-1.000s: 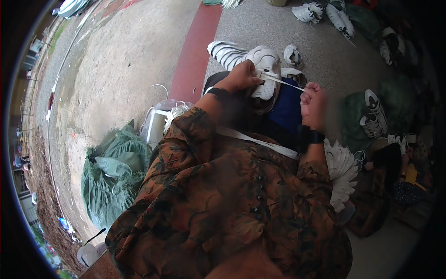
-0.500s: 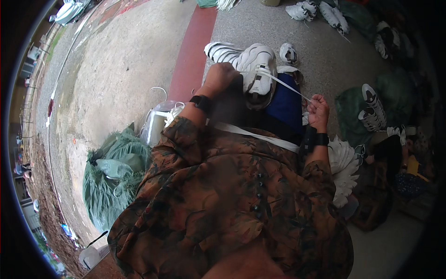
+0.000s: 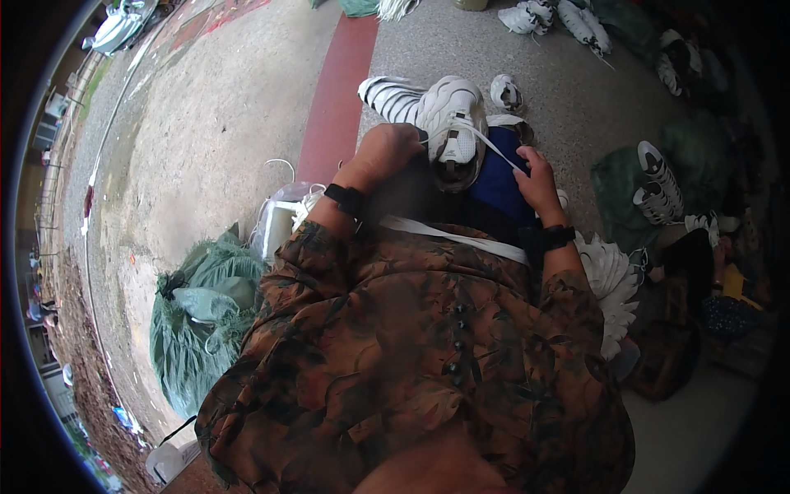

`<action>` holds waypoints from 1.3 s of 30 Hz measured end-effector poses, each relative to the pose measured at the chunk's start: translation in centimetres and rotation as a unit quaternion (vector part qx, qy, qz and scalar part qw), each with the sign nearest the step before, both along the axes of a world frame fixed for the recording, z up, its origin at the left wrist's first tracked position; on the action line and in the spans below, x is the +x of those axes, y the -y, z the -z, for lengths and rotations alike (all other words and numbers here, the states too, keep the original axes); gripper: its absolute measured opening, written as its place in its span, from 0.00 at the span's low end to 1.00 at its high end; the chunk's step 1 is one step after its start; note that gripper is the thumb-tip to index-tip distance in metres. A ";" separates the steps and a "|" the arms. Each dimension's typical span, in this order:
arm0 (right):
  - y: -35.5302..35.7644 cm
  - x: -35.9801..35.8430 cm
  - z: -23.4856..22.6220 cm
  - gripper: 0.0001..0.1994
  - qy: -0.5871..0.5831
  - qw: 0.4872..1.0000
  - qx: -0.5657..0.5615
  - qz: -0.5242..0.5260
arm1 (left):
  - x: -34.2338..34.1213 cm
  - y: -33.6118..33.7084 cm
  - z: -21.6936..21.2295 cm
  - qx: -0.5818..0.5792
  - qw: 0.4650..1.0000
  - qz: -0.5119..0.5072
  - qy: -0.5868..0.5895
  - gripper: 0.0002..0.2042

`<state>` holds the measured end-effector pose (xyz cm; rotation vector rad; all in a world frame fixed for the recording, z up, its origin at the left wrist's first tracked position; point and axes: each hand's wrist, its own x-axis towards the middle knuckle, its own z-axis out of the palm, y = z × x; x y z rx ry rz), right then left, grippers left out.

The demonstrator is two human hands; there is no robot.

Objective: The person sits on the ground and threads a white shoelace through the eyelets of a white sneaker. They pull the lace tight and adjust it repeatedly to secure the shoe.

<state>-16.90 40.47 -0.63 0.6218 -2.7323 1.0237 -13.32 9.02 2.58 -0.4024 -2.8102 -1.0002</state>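
the left hand (image 3: 385, 155) is curled over the near side of a white sneaker (image 3: 451, 128) that rests on the person's lap, against a dark blue cloth (image 3: 500, 177); its fingers are pressed together on the shoe beside the tongue. a white shoelace (image 3: 492, 148) runs taut from the eyelets down to the right hand (image 3: 539, 183), whose grip is pinching the lace's end between thumb and fingers. both wrists carry a dark band, and the forearms come out of a brown patterned shirt (image 3: 411, 362). just beyond the held shoe lies a striped white sneaker (image 3: 395, 97) on the grey pavement (image 3: 535, 66), beside a red painted strip (image 3: 337, 99). to the left of the person sit a clear plastic bag (image 3: 280, 222) and a bundle of green netting (image 3: 202, 321). on the right, more white sneakers (image 3: 658, 189) lie on a dark green sack, and further pairs (image 3: 551, 16) lie toward the far edge of the pavement.
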 end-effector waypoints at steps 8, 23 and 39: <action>6.9 -3.2 -2.5 0.10 -0.050 0.985 0.150 -0.069 | -1.0 -0.1 -3.2 -0.048 0.998 -0.037 -0.002 0.08; 3.0 -1.5 -0.4 0.07 0.036 0.997 -0.015 -0.065 | -2.7 -3.3 3.4 -0.040 0.995 0.019 -0.090 0.10; -20.6 9.2 6.2 0.09 0.231 0.914 -0.210 0.261 | 13.5 22.7 9.9 0.305 0.897 -0.296 0.122 0.03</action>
